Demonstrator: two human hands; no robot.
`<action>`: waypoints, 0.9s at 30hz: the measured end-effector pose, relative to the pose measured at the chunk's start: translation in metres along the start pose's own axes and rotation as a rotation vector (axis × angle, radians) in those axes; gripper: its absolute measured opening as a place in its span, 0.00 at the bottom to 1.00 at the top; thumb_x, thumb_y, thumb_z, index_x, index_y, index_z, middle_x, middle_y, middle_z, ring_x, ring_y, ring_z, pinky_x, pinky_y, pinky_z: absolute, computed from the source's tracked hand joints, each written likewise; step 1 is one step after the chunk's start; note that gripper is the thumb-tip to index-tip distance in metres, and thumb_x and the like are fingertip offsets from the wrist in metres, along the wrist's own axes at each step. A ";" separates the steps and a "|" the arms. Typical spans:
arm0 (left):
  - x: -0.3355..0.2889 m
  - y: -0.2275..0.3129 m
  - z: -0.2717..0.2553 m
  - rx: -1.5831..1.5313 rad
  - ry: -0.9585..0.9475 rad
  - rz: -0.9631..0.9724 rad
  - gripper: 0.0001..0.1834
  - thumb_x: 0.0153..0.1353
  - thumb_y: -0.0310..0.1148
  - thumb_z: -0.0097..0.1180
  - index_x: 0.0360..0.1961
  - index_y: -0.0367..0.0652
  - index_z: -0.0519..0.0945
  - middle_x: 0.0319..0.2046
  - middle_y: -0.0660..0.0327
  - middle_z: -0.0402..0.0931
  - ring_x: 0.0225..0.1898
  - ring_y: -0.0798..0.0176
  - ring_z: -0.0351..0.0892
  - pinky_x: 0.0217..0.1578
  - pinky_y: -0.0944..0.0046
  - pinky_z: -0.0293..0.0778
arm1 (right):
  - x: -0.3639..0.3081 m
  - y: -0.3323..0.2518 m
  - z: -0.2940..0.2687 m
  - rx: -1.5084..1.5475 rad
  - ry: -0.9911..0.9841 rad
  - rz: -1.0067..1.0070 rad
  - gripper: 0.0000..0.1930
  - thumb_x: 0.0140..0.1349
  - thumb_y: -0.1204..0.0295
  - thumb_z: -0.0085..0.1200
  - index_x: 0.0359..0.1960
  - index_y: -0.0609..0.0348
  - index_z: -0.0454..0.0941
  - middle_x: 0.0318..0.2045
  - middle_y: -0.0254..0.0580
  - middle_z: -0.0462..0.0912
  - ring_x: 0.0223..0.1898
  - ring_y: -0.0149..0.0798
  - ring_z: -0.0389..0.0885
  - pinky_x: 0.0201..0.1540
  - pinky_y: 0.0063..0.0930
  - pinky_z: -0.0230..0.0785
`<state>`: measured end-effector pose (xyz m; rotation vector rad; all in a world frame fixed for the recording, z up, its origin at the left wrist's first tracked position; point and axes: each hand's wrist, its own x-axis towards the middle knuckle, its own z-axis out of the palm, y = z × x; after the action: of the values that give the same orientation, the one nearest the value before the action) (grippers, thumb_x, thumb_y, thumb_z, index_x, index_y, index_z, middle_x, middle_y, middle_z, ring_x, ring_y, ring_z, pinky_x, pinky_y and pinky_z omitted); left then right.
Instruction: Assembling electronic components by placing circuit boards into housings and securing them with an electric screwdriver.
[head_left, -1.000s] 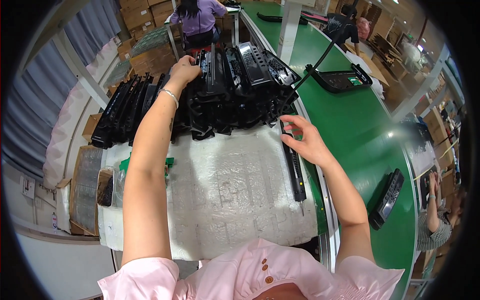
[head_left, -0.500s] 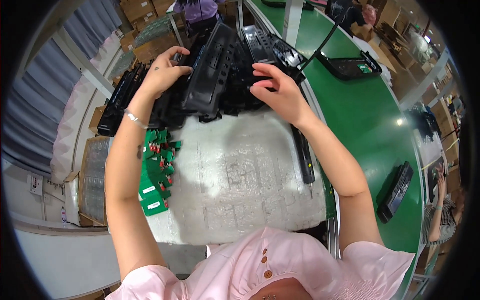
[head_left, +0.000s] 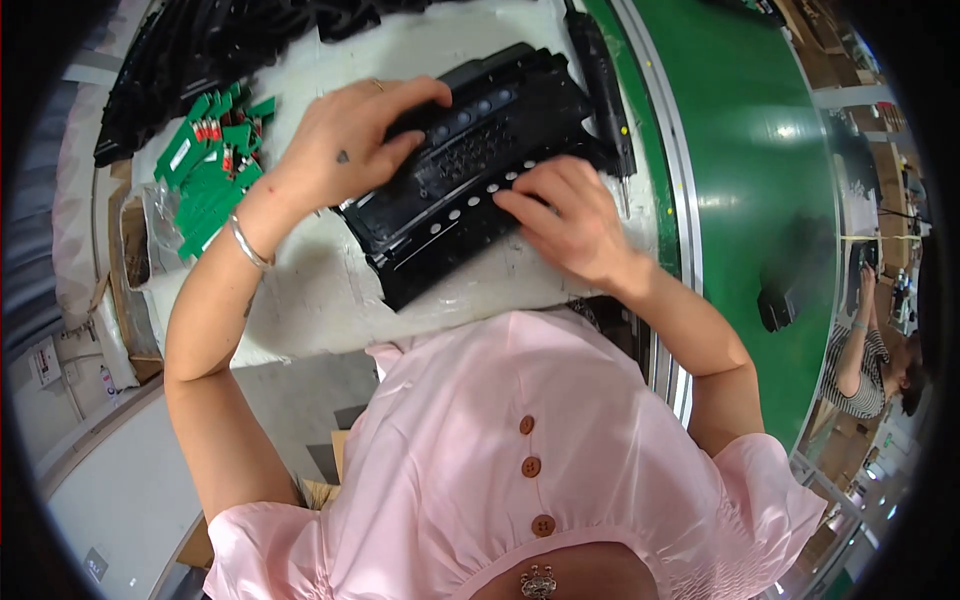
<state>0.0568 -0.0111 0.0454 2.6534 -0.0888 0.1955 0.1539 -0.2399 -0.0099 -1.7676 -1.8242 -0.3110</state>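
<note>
A black plastic housing point(head_left: 462, 160) with rows of round holes and a grid of small slots lies slanted on the white-covered work surface point(head_left: 300, 305) in front of me. My left hand point(head_left: 355, 140) grips its left end, thumb and forefinger bent over the top face. At the near long edge, the curled fingers of my right hand point(head_left: 568, 215) hold the housing beside a row of holes; some fingertips are hidden. Just beyond its right end lies a black electric screwdriver point(head_left: 607, 90), its thin metal bit pointing toward me.
Green circuit boards point(head_left: 205, 185) with red parts are piled at the left. More black housings point(head_left: 215, 50) are heaped at the far left. On the right, past a metal rail point(head_left: 668, 150), runs a green belt point(head_left: 745, 150) carrying a blurred black part point(head_left: 785, 280). Another person point(head_left: 860, 370) works beyond it.
Both hands have come back from the far pile toward me, bringing a black housing onto the white surface. My view has tilted down and closer. The black part on the belt has shifted.
</note>
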 end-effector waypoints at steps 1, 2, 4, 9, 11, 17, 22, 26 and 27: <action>0.002 -0.006 0.000 -0.002 -0.039 -0.042 0.19 0.47 0.22 0.54 0.43 0.45 0.73 0.34 0.55 0.75 0.32 0.54 0.74 0.33 0.63 0.70 | -0.011 -0.007 0.006 0.020 -0.023 0.042 0.14 0.40 0.74 0.51 0.33 0.60 0.76 0.30 0.37 0.74 0.35 0.40 0.73 0.38 0.31 0.65; 0.004 -0.008 -0.001 -0.062 -0.071 -0.055 0.19 0.48 0.22 0.54 0.44 0.44 0.73 0.35 0.55 0.76 0.33 0.56 0.74 0.33 0.65 0.71 | -0.019 -0.017 0.007 0.037 -0.017 0.056 0.14 0.40 0.74 0.50 0.33 0.59 0.76 0.30 0.37 0.74 0.35 0.39 0.73 0.37 0.29 0.64; 0.008 -0.009 -0.003 -0.232 -0.155 -0.112 0.18 0.50 0.21 0.52 0.45 0.41 0.72 0.39 0.58 0.75 0.34 0.65 0.74 0.34 0.68 0.71 | -0.029 -0.036 0.005 0.046 -0.023 0.090 0.16 0.38 0.72 0.53 0.34 0.59 0.76 0.31 0.36 0.74 0.35 0.36 0.72 0.34 0.26 0.64; 0.022 -0.015 -0.005 -0.273 -0.174 -0.056 0.18 0.52 0.22 0.52 0.46 0.40 0.72 0.40 0.61 0.75 0.34 0.70 0.72 0.33 0.72 0.70 | -0.024 -0.047 -0.009 0.062 -0.126 0.183 0.21 0.32 0.67 0.62 0.34 0.58 0.77 0.34 0.35 0.74 0.36 0.35 0.71 0.33 0.27 0.65; 0.024 -0.023 -0.003 -0.455 -0.231 -0.075 0.18 0.53 0.24 0.53 0.47 0.42 0.73 0.41 0.64 0.75 0.34 0.73 0.71 0.35 0.72 0.70 | -0.019 -0.044 -0.017 0.202 -0.172 0.215 0.20 0.35 0.67 0.62 0.34 0.59 0.76 0.35 0.36 0.74 0.37 0.37 0.72 0.35 0.27 0.65; 0.029 -0.039 0.000 -0.445 -0.188 -0.040 0.24 0.51 0.18 0.53 0.51 0.45 0.70 0.47 0.66 0.70 0.51 0.69 0.66 0.48 0.68 0.66 | 0.030 0.009 -0.020 -0.009 -0.076 0.222 0.30 0.35 0.72 0.63 0.46 0.57 0.70 0.48 0.42 0.69 0.49 0.47 0.66 0.49 0.38 0.60; 0.031 -0.062 0.008 -0.441 -0.163 -0.114 0.27 0.49 0.17 0.53 0.52 0.49 0.70 0.47 0.63 0.72 0.49 0.63 0.70 0.48 0.64 0.67 | 0.027 0.019 -0.005 0.150 -0.137 0.196 0.19 0.40 0.71 0.61 0.38 0.59 0.74 0.41 0.41 0.71 0.45 0.44 0.69 0.47 0.34 0.61; 0.038 -0.075 0.016 -0.471 -0.136 -0.029 0.26 0.51 0.19 0.51 0.53 0.49 0.69 0.48 0.59 0.72 0.49 0.62 0.70 0.50 0.64 0.66 | 0.021 0.017 -0.008 0.155 -0.158 0.241 0.12 0.45 0.75 0.57 0.34 0.58 0.75 0.33 0.38 0.72 0.39 0.41 0.69 0.42 0.32 0.62; 0.042 -0.080 0.017 -0.521 -0.138 -0.024 0.25 0.53 0.21 0.50 0.53 0.49 0.69 0.48 0.59 0.72 0.50 0.61 0.70 0.51 0.65 0.65 | 0.019 0.020 -0.007 0.154 -0.159 0.239 0.12 0.45 0.75 0.57 0.34 0.58 0.75 0.33 0.38 0.72 0.39 0.41 0.69 0.42 0.32 0.62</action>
<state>0.1081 0.0508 0.0009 2.1431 -0.1331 -0.0199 0.1756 -0.2257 0.0017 -1.9205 -1.6686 0.0641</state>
